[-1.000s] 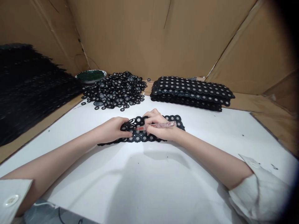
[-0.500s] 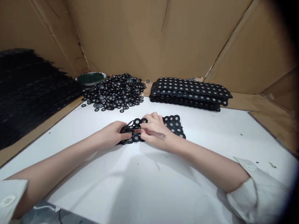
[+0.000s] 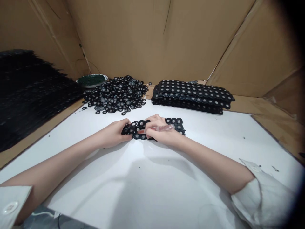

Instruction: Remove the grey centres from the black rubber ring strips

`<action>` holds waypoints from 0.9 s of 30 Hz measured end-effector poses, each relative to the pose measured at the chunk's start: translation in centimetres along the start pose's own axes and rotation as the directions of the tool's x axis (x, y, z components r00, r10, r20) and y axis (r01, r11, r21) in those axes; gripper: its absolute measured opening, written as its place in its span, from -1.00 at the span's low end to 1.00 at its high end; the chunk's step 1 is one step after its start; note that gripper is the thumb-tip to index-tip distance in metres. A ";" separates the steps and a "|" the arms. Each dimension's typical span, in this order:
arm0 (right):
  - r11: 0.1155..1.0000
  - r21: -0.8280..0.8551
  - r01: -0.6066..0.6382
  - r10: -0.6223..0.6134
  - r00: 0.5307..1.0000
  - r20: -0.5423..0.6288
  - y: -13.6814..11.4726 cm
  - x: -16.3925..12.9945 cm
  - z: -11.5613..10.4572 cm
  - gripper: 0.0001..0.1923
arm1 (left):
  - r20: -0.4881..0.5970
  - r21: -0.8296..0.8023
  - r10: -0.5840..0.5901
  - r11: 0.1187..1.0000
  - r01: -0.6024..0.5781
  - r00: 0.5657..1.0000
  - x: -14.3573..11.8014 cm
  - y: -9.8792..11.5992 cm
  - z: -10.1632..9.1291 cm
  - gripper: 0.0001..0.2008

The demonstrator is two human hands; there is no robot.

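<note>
Cardboard walls enclose a white desk (image 3: 152,184). The left hand (image 3: 114,133) pinches the black ring sheet (image 3: 177,124); the right hand (image 3: 159,132), just beside it, grips a clear pen-like tool (image 3: 158,128) over the sheet.

The black sheet of rings (image 3: 176,124) looks shorter now than a second ago: back then it lay spread flat with a long edge trailing out below the left hand (image 3: 116,134), and that trailing part has since been gathered up under the fingers. Half a second ago the left end of the sheet was lifted and curled up between the hands; now it sits lower again, close to the white surface (image 3: 152,178). The clear pen-like tool (image 3: 156,129) in the right hand (image 3: 161,132), which had tipped down toward the wrist, lies nearly level across the knuckles once more, its reddish tip pointing left.
</note>
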State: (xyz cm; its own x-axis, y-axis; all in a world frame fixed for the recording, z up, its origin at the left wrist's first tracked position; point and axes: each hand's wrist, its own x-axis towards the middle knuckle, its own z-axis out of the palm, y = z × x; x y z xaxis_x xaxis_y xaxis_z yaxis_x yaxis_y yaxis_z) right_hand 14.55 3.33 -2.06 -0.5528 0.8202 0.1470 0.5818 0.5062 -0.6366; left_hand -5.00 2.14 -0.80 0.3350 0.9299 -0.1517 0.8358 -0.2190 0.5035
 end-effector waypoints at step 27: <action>0.985 -0.147 0.086 -0.109 0.981 -0.158 0.3 -0.8 3.2 -0.73 | -0.029 -0.371 -0.268 0.897 0.239 0.963 -0.7 1.2 1.3 -0.57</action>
State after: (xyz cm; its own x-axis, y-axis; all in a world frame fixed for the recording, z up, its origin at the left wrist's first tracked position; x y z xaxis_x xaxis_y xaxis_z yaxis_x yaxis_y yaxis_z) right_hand 13.24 1.92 -4.80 -0.5115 0.7919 0.3335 0.6138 0.6083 -0.5032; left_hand -3.71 0.91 -1.20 0.0863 0.9627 -0.2566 0.6684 0.1350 0.7315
